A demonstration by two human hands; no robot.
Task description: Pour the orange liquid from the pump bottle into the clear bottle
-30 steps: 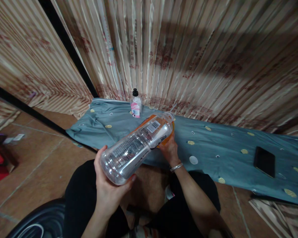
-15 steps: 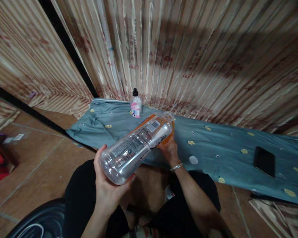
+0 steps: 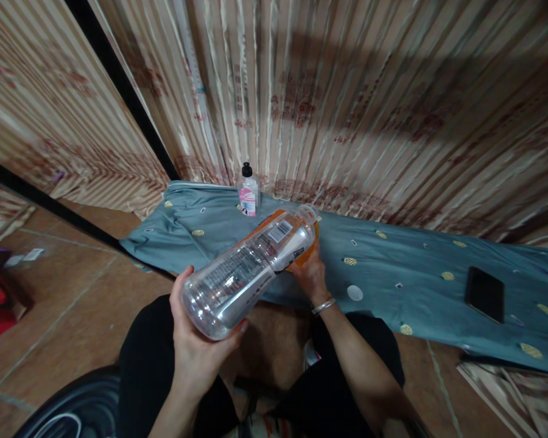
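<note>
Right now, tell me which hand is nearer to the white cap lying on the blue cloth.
Right. The right hand is by the bottle's mouth, just left of the white cap. The left hand grips the bottle's base, farther left and nearer the person.

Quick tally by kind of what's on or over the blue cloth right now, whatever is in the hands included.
Bottles: 2 - large clear bottle tilted in the left hand, small pink-labelled bottle upright by the curtain
Orange container: 1 - orange container under the right hand, mostly hidden
White cap: 1 - white cap
Phone: 1 - black phone
Total: 5
</note>
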